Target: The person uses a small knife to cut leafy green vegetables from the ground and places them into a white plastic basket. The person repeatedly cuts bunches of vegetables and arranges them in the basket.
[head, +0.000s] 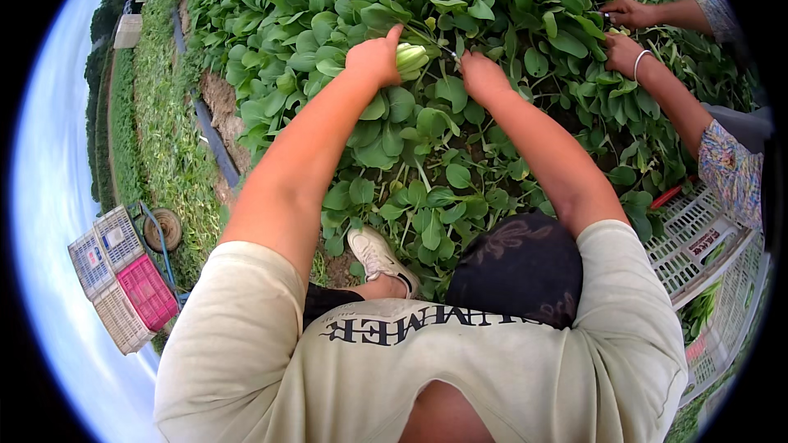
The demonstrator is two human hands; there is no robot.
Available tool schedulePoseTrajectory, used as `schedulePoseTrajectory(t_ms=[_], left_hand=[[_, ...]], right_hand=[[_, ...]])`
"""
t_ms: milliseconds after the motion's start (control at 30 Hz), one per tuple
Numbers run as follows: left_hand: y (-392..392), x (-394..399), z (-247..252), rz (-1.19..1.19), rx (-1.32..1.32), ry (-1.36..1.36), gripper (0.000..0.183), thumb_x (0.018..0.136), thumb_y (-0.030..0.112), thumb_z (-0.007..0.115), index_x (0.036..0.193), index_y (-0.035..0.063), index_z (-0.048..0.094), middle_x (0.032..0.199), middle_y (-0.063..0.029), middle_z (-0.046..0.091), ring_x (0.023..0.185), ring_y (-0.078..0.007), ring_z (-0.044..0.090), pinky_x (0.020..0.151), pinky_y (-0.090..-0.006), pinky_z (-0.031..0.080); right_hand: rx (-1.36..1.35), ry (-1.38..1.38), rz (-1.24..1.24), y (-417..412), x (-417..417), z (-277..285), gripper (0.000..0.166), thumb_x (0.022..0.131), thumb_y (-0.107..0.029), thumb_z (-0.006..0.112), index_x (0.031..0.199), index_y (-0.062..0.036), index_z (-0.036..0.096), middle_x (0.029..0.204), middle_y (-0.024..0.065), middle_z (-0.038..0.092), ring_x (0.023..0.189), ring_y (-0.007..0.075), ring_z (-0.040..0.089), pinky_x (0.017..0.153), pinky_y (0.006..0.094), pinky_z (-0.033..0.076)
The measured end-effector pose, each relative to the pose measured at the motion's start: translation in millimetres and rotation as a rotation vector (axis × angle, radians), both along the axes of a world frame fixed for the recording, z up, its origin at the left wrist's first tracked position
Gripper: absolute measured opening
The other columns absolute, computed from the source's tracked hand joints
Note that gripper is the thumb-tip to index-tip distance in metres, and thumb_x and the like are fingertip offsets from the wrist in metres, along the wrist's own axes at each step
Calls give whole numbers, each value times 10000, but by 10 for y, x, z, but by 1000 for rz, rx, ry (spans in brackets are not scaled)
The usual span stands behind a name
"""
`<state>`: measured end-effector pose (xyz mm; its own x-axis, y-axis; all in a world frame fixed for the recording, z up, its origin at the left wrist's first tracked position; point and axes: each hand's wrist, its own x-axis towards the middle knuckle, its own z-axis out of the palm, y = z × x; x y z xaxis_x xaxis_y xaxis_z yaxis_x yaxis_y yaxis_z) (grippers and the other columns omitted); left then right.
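My left hand (374, 60) is closed around a bunch of leafy greens (412, 60), its pale green cut stem ends facing right and its index finger stretched out. A short distance to the right, my right hand (485, 77) grips a small knife (454, 55). Only a bit of its metal shows, pointing up and left among the stems; the handle is hidden in my fist. Around both hands stand dense leafy green plants (295, 37) with broad rounded leaves. Lower, sparser plants (425, 209) grow between my arms and my shoe.
At the right, a co-worker's hands (629, 12) reach into the same plants. Plastic crates (689, 252) holding greens stand by my right side. A dark pipe (209, 129) runs along the bed's left edge. Stacked crates (114, 277) sit on a wheeled cart (162, 229) farther left.
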<state>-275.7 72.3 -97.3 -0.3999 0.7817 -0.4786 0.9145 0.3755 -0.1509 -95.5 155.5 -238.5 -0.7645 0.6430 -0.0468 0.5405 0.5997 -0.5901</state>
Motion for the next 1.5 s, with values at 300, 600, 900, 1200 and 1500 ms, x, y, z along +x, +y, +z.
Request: schedulePoseTrajectory(t_ms=[300,600,900,1200,1500], left_hand=[[-38,-112,-69,-32,3,-25,578,645,251,780,1147,73,555,1070,-141,675,1020,-326,645,846,-430,538],[-187,-107,-116,-38,52,-29,613,655,224,768,1218,126,547,1034,-128,685,981,-325,655,817,-441,542],[-202,-108,-138,-51,96,-56,642,643,227,771,1240,148,548,1028,-131,684,973,-325,656,812,-440,542],[-524,-76,-8,-21,285,-78,732,653,240,779,1322,169,489,1048,-149,670,959,-351,648,809,-445,534],[-1078,672,1181,68,917,-432,748,644,201,807,1326,127,511,1136,-165,647,958,-358,646,838,-410,530]], right_hand=[[-255,-24,-146,111,59,-269,299,929,-234,560,1042,43,568,982,261,660,906,446,629,791,520,503],[-289,-56,-66,283,-121,-381,350,926,-268,555,1095,37,584,1033,267,653,970,454,610,844,516,482],[-263,-153,161,541,-379,-630,399,942,-374,551,893,15,627,803,222,652,649,405,612,657,497,497],[-852,-215,-53,544,118,189,258,973,-253,539,934,-6,604,682,55,572,523,141,491,455,286,403],[-1333,889,-202,140,974,1121,148,901,-108,659,973,-52,543,834,6,551,625,75,480,527,220,389]])
